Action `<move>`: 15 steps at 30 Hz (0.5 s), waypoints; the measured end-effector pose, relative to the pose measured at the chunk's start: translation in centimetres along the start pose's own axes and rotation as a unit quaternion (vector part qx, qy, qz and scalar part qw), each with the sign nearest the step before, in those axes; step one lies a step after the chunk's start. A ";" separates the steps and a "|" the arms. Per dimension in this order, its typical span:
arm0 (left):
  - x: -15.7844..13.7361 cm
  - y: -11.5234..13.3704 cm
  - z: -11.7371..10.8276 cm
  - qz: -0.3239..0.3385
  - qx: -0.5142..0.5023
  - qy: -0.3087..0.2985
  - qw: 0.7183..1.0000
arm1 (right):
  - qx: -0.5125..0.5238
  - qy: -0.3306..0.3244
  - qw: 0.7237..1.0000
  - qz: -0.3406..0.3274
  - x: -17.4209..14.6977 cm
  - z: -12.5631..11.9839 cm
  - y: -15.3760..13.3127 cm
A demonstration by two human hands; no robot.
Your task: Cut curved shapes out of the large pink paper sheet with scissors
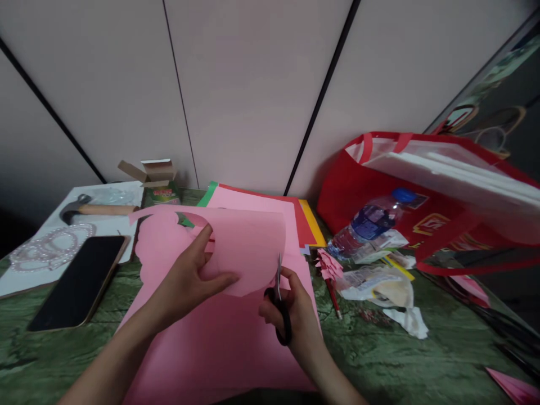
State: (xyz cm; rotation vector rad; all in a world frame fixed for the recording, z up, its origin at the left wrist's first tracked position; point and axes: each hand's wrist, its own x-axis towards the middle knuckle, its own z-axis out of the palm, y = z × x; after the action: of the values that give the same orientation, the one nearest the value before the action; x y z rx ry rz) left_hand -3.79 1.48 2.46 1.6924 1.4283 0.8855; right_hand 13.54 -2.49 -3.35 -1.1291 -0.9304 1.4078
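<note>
My left hand [196, 275] grips a sheet of pink paper [251, 242] at its left part, thumb in front and fingers behind. The sheet is raised and curved, with a cut-away strip along its upper left. In my right hand [295, 312] are black-handled scissors [283, 320], blades pointing up at the sheet's lower right edge. Whether the blades bite into the paper I cannot tell. Below both hands lies a large pink sheet [219, 349]. Pink paper with a scalloped edge [158, 244] rests left of my left hand.
At left are a smartphone [80, 284], a bead string [53, 247], a hammer [99, 209] and an opened small box [162, 188]. To the right stand a red bag [371, 169] and a water bottle [369, 222], near a pink paper flower [329, 264] and crumpled wrappers [379, 287]. Coloured sheets [310, 225] lie behind.
</note>
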 end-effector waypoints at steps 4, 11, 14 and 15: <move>0.0 -0.4 -0.1 0.008 0.007 0.027 1.000 | -0.011 0.012 1.000 0.009 0.0 0.0 0.0; 0.1 -0.4 -0.1 0.023 0.004 0.029 0.999 | -0.027 0.014 1.000 0.006 0.0 -0.1 0.4; 0.1 -0.3 -0.1 0.024 -0.001 0.027 0.999 | -0.026 0.019 0.999 0.010 0.0 0.0 0.5; 0.1 -0.3 -0.2 0.022 -0.003 0.026 0.999 | -0.026 0.021 0.999 0.012 0.0 0.0 0.5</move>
State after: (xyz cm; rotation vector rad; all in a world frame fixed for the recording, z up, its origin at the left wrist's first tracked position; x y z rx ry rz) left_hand -4.08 1.59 2.24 1.7137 1.4258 0.9638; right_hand 13.41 -2.53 -3.79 -1.2069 -0.9303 1.3802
